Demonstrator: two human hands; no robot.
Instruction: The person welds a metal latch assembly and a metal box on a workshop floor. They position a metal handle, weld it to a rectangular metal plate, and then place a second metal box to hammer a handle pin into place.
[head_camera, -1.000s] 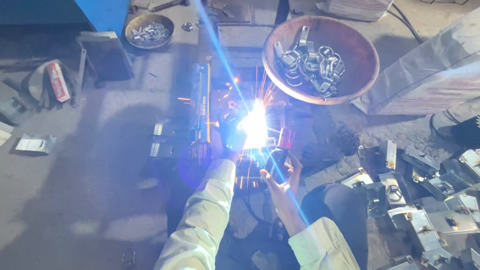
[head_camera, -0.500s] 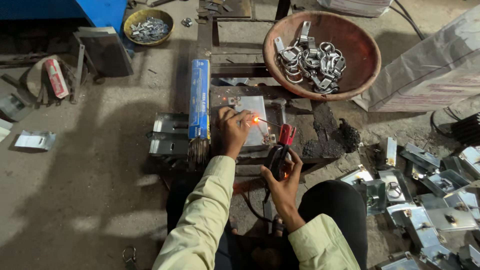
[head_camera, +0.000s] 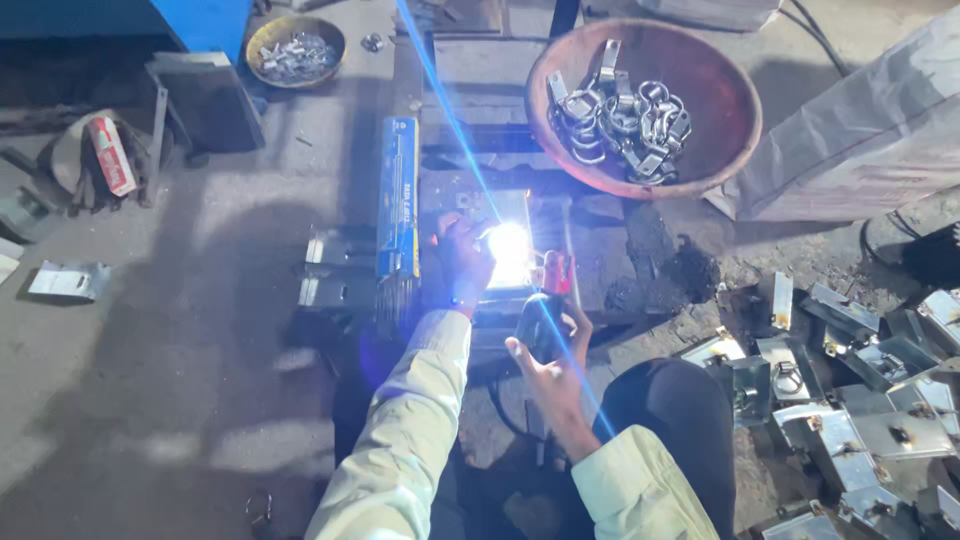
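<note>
A bright white-blue welding arc (head_camera: 508, 243) burns on a small metal plate (head_camera: 500, 212) lying on the dark work block. My left hand (head_camera: 462, 262) rests on the plate just left of the arc and steadies it. My right hand (head_camera: 552, 352) grips the dark handle of a welding electrode holder (head_camera: 548, 300) with a red jaw, its tip at the arc. A blue box of welding rods (head_camera: 398, 195) lies along the block's left side, with loose rods spilling from its near end.
A large rusty bowl (head_camera: 735, 120) of metal rings and brackets sits at the back right. A small bowl (head_camera: 296, 48) of metal bits stands at the back left. Many folded metal brackets (head_camera: 850, 400) are piled on the right. A grey sack (head_camera: 860, 130) lies at the far right.
The arc was burning a second ago, was out half a second ago, and burns again now. Both hands stay at the plate, the right one slightly shifted.
</note>
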